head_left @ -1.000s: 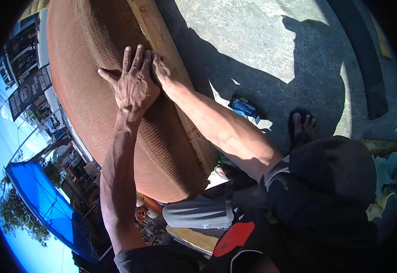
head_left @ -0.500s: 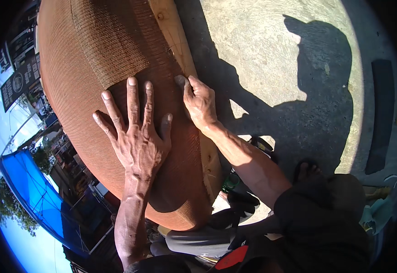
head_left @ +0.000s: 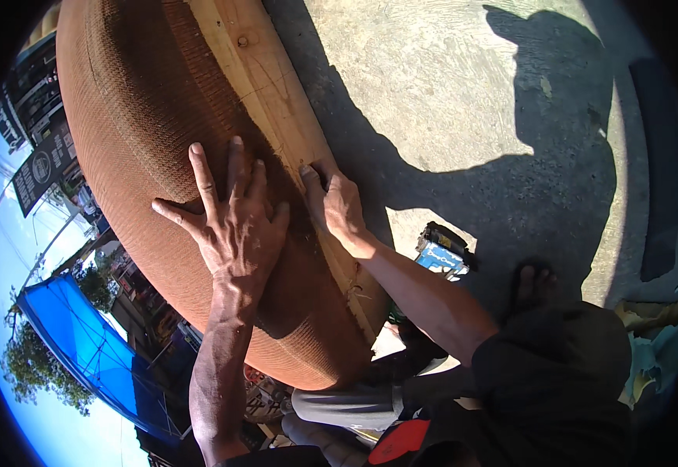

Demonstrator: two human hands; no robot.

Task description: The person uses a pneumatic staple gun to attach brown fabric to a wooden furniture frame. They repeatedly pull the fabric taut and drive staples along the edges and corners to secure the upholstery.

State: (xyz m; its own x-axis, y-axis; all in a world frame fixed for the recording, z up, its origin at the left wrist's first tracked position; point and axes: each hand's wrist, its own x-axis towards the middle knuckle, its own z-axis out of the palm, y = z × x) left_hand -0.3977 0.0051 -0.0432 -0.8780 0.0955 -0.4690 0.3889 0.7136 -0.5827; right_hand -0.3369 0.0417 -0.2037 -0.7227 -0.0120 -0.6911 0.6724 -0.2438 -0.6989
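A large, rounded upholstered piece covered in brown ribbed fabric (head_left: 129, 187) tilts across the left and middle. Along its right side runs a bare wooden board (head_left: 257, 74), with the fabric's raw edge lying against it. My left hand (head_left: 238, 229) rests flat on the fabric, fingers spread and holding nothing. On the board, to the right of the fabric edge, is my right hand (head_left: 339, 206). Its thumb lies on the wood and its fingers curl around the board's outer edge; their tips are partly hidden.
Sunlit concrete floor (head_left: 424, 86) with a person's shadow lies to the right. A blue and black boxy object (head_left: 441, 253) sits near my right forearm. A long dark strip (head_left: 662, 171) lies at far right. A blue canopy (head_left: 82, 342) stands at far left.
The upholstered piece and board appear shifted left, showing more bare wood. My right hand sits slightly lower in view, now on the board, and my left hand's fingers have shifted on the fabric.
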